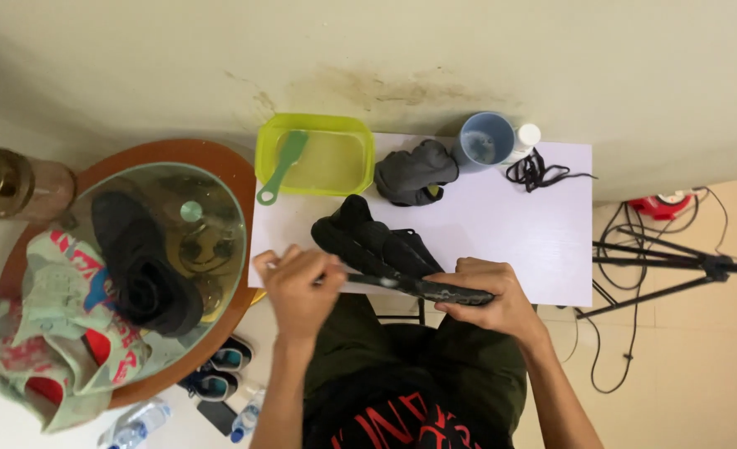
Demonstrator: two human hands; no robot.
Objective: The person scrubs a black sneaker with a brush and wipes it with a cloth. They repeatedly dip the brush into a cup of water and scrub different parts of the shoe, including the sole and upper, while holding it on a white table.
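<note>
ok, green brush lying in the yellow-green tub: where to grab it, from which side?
Probably by the handle end of the green brush, which sticks out over the front-left rim of the yellow-green tub. Come from the front left, above the white table. The head lies inside the tub, so the overhanging handle is the free part.

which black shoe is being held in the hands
The black shoe over the white table, gripped by both hands; the other black shoe sits untouched on the round glass table.
</note>
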